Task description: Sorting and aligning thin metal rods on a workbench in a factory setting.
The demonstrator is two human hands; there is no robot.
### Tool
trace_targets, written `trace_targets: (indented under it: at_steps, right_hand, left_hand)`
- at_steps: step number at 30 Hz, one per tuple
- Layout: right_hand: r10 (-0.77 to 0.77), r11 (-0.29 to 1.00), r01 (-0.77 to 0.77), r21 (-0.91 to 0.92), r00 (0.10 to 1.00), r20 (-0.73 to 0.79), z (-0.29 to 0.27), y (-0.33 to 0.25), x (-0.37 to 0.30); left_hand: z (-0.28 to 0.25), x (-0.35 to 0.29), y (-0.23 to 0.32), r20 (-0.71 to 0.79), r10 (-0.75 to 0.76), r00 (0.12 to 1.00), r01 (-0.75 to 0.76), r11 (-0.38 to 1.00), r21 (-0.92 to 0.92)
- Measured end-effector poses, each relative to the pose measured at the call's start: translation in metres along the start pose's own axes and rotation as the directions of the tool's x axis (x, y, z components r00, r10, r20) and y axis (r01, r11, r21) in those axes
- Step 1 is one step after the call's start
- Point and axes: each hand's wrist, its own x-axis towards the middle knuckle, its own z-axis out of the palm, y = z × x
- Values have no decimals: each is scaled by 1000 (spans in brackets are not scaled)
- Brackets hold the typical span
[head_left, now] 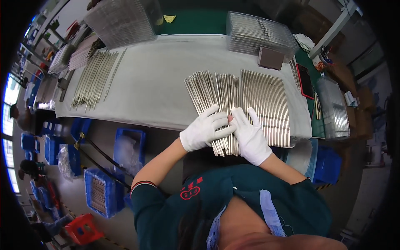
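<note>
Thin silvery metal rods lie side by side at the near right of the table. A wide, even row of rods (266, 96) is on the right. To its left, two narrower groups fan out, a left group (201, 87) and a middle group (228, 89). My left hand (206, 130), in a white glove, closes over the near part of the left group, fingers reaching across the rods. My right hand (250, 135), also gloved, grips beside it at the middle group, one finger stretched along the wide row. A bare fingertip shows between the hands. Near rod ends poke out below them.
More loose rods (95, 77) lie on the table's left side. Clear plastic trays stand stacked at the back left (121, 23) and back right (260, 33). A small brown box (271, 58) and a red-edged phone (305, 81) lie right. Blue crates (104, 193) stand on the floor.
</note>
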Motion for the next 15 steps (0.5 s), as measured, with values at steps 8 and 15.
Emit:
trace_targets:
  at_steps: [8,15]
  right_hand:
    - [-129,489,162,857,985,-113,-27,42,23]
    - [251,-61,157,986,958,-137,-4,93,170]
  left_hand:
    - [-27,73,23,-359,-94,929,-57,920,-388]
    - [-67,142,-58,-139,-791,595,340,405,-849]
